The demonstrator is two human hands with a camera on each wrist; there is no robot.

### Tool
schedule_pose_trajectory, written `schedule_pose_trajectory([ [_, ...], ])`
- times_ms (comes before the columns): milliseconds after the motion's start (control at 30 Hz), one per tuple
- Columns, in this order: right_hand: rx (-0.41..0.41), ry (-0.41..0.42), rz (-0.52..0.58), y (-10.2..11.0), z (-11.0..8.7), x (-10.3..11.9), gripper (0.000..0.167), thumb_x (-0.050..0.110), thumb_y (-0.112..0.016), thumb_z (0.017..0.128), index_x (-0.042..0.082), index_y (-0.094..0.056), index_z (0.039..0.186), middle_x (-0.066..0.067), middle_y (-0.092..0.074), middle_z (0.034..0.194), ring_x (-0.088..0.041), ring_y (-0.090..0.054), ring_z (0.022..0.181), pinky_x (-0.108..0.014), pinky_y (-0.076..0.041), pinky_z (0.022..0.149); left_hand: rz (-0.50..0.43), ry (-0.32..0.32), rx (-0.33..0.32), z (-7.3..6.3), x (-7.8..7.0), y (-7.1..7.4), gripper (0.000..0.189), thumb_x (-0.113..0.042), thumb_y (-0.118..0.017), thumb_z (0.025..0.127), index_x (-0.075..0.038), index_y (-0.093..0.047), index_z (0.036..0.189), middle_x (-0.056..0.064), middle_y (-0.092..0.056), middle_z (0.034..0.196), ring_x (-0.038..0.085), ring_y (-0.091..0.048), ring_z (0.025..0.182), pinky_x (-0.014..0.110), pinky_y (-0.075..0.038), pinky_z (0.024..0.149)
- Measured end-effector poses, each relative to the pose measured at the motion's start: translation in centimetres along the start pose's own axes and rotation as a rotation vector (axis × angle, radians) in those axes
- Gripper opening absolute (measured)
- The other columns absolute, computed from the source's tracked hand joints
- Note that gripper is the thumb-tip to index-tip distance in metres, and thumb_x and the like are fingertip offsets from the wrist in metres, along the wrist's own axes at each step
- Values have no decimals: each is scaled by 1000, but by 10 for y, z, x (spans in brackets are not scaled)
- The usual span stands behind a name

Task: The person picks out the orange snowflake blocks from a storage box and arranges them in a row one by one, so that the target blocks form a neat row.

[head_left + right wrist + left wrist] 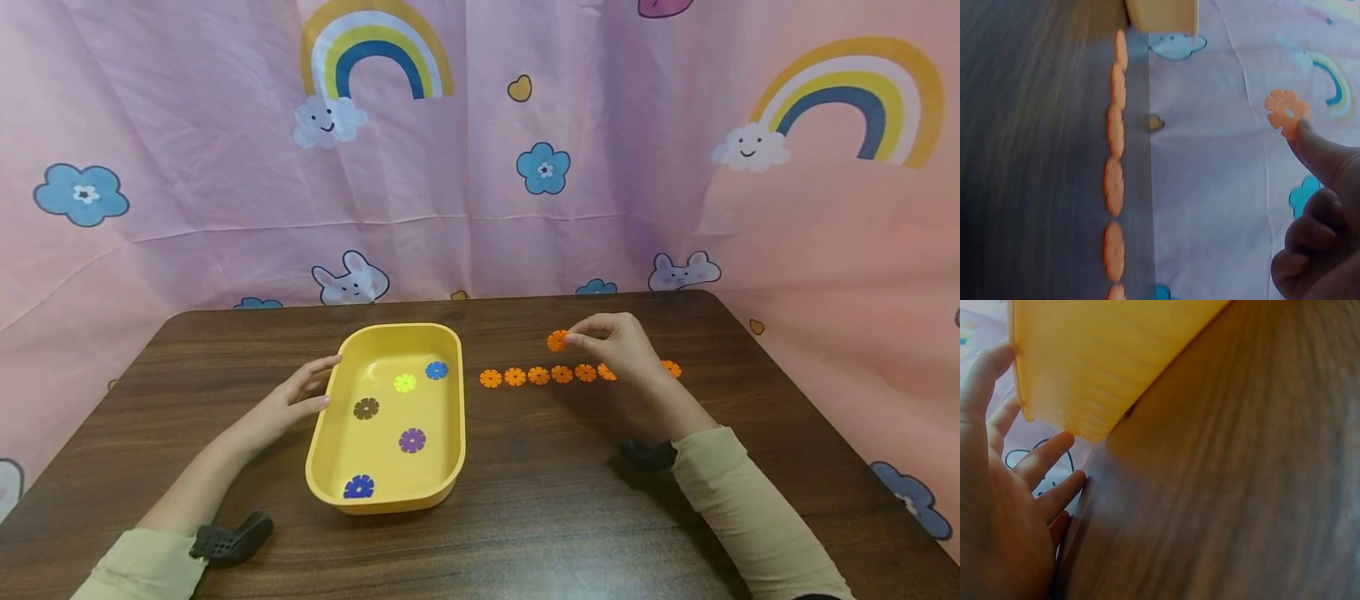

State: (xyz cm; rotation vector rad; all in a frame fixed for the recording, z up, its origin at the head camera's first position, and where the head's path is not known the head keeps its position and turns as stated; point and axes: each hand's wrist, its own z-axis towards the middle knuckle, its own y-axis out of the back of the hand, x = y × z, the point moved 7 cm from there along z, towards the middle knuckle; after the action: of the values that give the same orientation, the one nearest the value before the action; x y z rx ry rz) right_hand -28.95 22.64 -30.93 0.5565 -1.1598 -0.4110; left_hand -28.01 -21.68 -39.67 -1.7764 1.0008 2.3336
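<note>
Between thumb and fingertip, my right hand (617, 340) pinches an orange notched plastic disc (557, 341), held above the table. Below it, a row of orange discs (538, 376) lies on the wood, partly hidden by the right hand and wrist. My left hand (288, 398) touches the left rim of a yellow tub (460, 417), its fingers spread along the side. Inside the tub lie a brown disc (366, 408), a yellow-green disc (405, 383), a light blue disc (437, 370), a purple disc (412, 441) and a dark blue disc (358, 487).
The dark wooden table (540, 517) runs back to a pink cloth (480, 167) printed with rainbows and flowers, which also hangs along the sides. A black strap device (232, 540) sits at the left wrist, another (648, 454) at the right.
</note>
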Motion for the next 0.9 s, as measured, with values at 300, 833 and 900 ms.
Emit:
schedule_pose_trajectory([
  [300,-41,-96,-15,33,-13,-38,28,31,-71,87,5,-75,96,1,-47,56,-13,-32,49,-28,-33,45,-8,8,3,0,2,-1,57,-12,-50,99,-9,-25,150,30,-28,147,50,-23,133,69,-27,97],
  [833,-60,-330,-24,93,-35,-97,56,44,-65,89,-6,-66,114,-22,-63,116,-33,-52,111,-53,-42,92,-1,15,-1,0,1,-2,58,-13,-51,99,-9,-25,150,29,-29,146,51,-24,133,69,-30,95],
  [900,-49,-351,-28,97,-38,-103,58,46,-64,90,-6,-65,116,-23,-60,120,-34,-49,115,-55,-39,94,-1,20,0,1,1,-2,58,-14,-51,99,-10,-25,150,29,-29,146,51,-25,132,68,-31,95],
])
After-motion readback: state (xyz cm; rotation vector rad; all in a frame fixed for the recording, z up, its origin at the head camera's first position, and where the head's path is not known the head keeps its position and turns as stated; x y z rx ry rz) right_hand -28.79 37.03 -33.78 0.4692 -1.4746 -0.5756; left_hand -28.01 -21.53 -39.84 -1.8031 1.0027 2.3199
